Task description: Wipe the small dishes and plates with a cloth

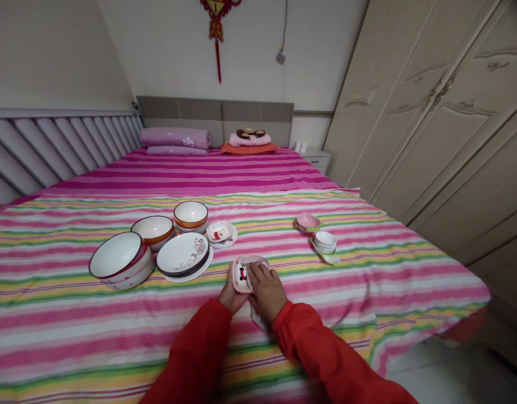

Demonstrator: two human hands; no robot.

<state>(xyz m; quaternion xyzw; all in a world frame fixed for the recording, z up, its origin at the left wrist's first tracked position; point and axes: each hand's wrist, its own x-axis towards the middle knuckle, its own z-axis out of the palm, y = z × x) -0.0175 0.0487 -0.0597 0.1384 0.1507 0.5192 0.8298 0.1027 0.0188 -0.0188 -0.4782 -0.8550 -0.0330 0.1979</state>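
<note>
A small pink-rimmed square dish (240,273) with a cartoon figure inside is held above the striped sheet. My left hand (232,293) grips its left and lower edge, fingers closed round the rim. Over the dish's right side, my right hand (266,287) presses a pale cloth (257,318) against the inside; the cloth hangs down below that hand. Just beyond lies a small patterned bowl (219,230) on a plate (234,238). To the left of my hands is a stack of plates (183,253), the top one white with a brown flower print.
Large red bowls (121,261) and two orange-banded bowl stacks, a left one (153,229) and a farther one (190,214), stand on the left. Rightward are a pink bowl (308,221) and small white bowls (326,240) on a leaf-shaped dish. The bed's edge and wardrobe (435,129) lie beyond.
</note>
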